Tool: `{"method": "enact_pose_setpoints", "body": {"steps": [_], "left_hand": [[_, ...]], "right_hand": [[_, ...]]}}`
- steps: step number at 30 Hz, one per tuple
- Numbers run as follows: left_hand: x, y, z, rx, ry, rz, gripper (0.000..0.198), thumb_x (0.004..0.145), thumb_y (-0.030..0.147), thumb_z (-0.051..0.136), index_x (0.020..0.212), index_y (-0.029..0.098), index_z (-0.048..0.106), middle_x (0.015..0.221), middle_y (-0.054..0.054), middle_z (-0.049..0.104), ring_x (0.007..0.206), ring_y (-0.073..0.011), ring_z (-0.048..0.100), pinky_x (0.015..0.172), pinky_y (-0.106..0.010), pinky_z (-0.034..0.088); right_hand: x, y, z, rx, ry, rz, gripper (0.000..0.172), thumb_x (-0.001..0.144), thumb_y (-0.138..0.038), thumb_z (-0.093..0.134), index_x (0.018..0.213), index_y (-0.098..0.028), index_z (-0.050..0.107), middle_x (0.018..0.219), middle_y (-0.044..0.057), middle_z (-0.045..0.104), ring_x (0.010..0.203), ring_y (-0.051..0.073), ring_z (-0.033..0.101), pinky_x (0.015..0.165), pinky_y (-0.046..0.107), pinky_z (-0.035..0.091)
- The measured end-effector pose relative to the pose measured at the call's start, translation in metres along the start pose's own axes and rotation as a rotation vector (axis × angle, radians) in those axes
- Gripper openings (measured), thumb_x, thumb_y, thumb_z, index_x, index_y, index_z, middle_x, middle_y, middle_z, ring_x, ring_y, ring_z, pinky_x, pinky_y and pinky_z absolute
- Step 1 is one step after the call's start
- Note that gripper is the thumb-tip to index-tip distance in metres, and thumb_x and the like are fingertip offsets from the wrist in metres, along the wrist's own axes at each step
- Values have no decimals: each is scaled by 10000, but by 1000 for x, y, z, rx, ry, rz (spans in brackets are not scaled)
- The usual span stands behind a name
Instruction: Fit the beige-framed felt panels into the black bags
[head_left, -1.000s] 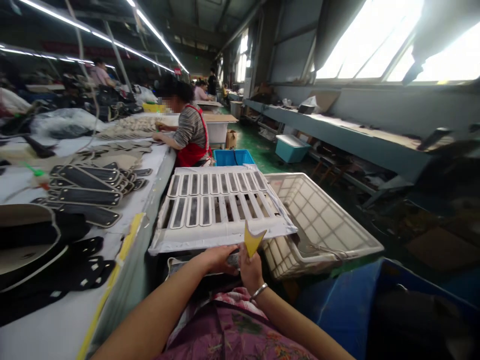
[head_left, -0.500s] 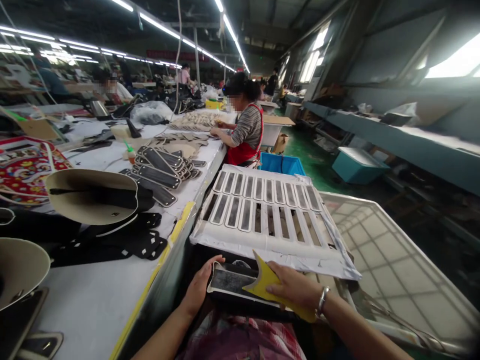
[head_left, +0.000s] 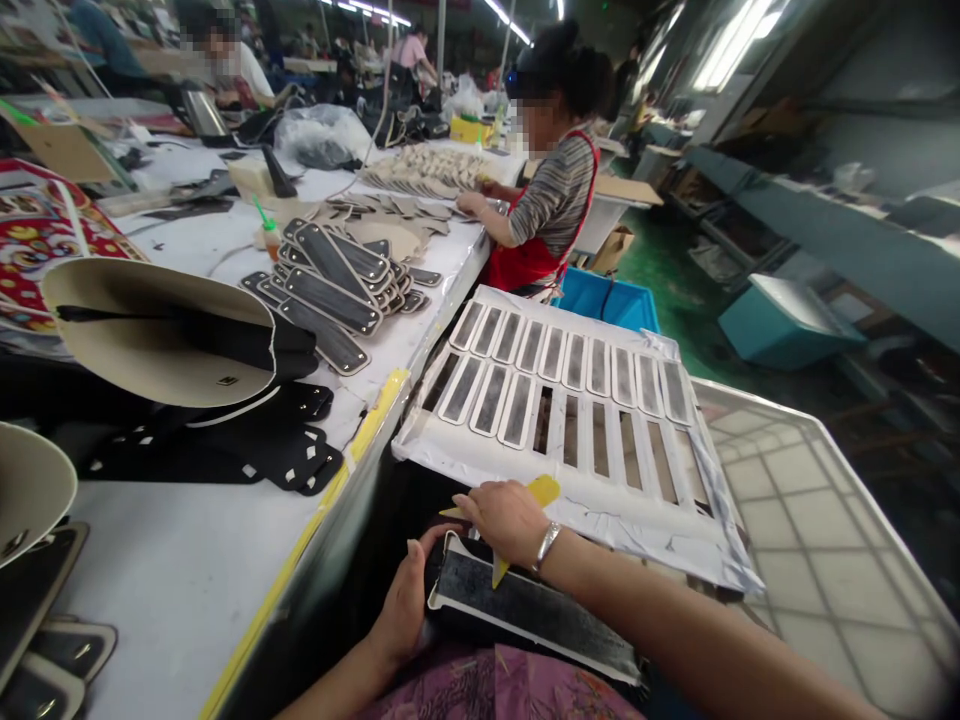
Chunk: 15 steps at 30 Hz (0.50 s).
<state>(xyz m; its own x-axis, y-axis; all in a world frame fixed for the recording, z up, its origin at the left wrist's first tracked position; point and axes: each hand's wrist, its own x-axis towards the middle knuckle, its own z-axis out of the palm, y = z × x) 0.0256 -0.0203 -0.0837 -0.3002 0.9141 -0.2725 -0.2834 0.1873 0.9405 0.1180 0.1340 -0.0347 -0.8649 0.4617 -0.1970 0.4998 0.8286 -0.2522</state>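
Note:
In front of my lap lies a long black box-like piece [head_left: 525, 600] with a pale rim around its dark flat face. My left hand [head_left: 409, 600] grips its left end, thumb up along the rim and the other fingers partly hidden behind. Above that same end, my right hand [head_left: 510, 520] is closed around a flat yellow piece [head_left: 546, 489] with a notched end. One yellow point reaches down to the dark face; another sticks out left of the fingers. Just beyond is a white frame [head_left: 480, 465] holding rows of dark, pale-edged strips [head_left: 487, 400], with several bare slots.
On the left table [head_left: 187, 580] are a pile of dark riveted strips [head_left: 330, 285], a cream-lined open bag body [head_left: 165, 330] and a small green-tipped bottle [head_left: 270, 235]. A co-worker in a red apron [head_left: 555, 220] sits ahead. Blue bin [head_left: 607, 300] and white crate [head_left: 817, 480] stand right.
My right hand has moved left and up with the yellow piece, toward the left end of the black piece, uncovering its right part. My view has tilted downward.

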Motion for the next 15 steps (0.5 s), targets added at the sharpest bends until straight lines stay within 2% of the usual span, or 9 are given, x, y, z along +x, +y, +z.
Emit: {"method": "enact_pose_setpoints", "body": {"steps": [4,7,11,15], "left_hand": [[3,-8,-5,30,24,-76,739,845,662,100,1213,172,512,1281,-64,528,1246,-251,397,1053,-384,304],[5,-6,-6,-90,48,-157,816,805,717,90,1205,159,532,1227,-83,572,1239,-273,407,1070,-416,264],[8,9,-1,-292,28,-279,939,762,751,8,1203,112,537,1129,-135,625,1109,-315,531,970,-480,367],[11,19,3,-278,68,-379,980,748,759,-12,1158,96,582,1027,-138,671,1019,-314,592,906,-469,427]], "right_hand": [[26,-11,4,65,-39,-203,320,917,-400,401,860,-195,640,782,83,659,727,206,601,599,273,383],[37,-16,6,123,-12,-299,332,926,-380,390,804,-185,630,767,76,653,709,202,599,587,267,377],[44,-16,5,122,15,-295,332,925,-413,371,834,-176,586,620,63,608,574,203,578,540,269,356],[51,-15,4,29,16,-402,265,917,-394,392,885,-192,561,511,14,544,443,165,500,478,246,301]]}}
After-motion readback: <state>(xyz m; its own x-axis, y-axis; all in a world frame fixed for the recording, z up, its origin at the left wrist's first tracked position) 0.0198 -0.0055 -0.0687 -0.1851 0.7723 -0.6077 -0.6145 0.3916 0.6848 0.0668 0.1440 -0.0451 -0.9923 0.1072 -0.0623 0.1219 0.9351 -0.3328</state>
